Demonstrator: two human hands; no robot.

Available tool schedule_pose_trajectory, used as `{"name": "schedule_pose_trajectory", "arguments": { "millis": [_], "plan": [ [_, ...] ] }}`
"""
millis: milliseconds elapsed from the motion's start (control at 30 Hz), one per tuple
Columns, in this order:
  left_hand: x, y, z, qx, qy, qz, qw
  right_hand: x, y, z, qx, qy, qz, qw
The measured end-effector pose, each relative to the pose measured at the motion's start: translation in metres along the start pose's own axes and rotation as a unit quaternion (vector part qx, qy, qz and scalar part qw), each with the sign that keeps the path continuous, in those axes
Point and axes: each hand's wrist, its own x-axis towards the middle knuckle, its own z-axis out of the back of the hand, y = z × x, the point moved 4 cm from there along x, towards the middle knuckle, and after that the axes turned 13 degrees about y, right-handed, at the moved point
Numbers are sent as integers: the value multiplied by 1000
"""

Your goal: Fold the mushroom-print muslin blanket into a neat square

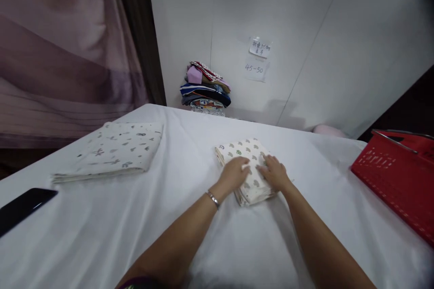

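Observation:
A small folded cream cloth [244, 150] with grey-green cloud prints lies in the middle of the white-covered table [190, 216]. My left hand [234, 172], with a bracelet on the wrist, rests flat on the cloth's near left part, fingers stretched out. My right hand [275, 172] lies on the cloth's right side, fingers pressed down on the fabric. Neither hand lifts the cloth.
A larger folded patterned cloth [113, 151] lies at the left. A black phone [23, 207] sits at the left edge. A red plastic basket [398, 176] stands at the right. A stack of folded clothes [205, 88] sits by the far wall under paper notes [259, 58].

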Motion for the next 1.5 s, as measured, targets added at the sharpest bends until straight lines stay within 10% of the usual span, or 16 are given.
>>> {"name": "schedule_pose_trajectory", "arguments": {
  "millis": [267, 833, 1200, 1367, 1500],
  "plan": [
    [22, 120, 33, 41, -10, 118, 992, -1, 0, -18, -104, 21, -27, 994],
    [60, 154, 37, 51, 44, 56, 996, -1, 13, -18, -120, 23, -20, 992],
    [63, 121, 62, -61, 104, 71, 990, 11, 23, -3, -85, 65, -12, 994],
    [54, 62, 17, 99, 108, -47, 988, 69, 39, 21, -49, 28, 51, 997],
    [37, 58, -20, 160, 118, -58, 978, 112, 35, 3, -59, 70, 88, 992]
  ]
}}
